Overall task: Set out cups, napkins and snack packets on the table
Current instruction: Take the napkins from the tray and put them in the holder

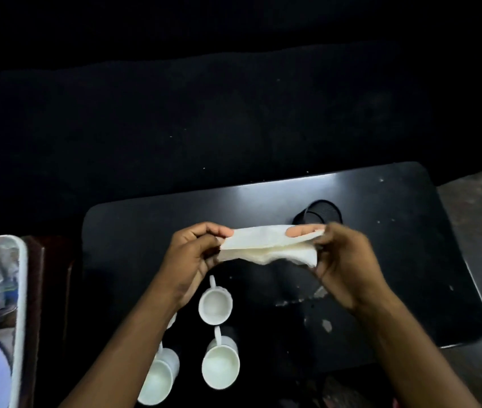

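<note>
Both hands, left [192,254] and right [342,260], pinch a napkin [269,245].

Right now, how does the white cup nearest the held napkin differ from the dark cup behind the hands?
The white cup is pale with a side handle; the dark cup is black, ribbed, and shows no handle. The white cup stands in clear view beside two more white cups; the dark cup stands alone, partly hidden by the napkin. Both sit mouth-up on the black table.

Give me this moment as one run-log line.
both hands: left hand and right hand hold napkin above table | cups: three visible, upright, near edge | tray: left, snack packets inside
</note>
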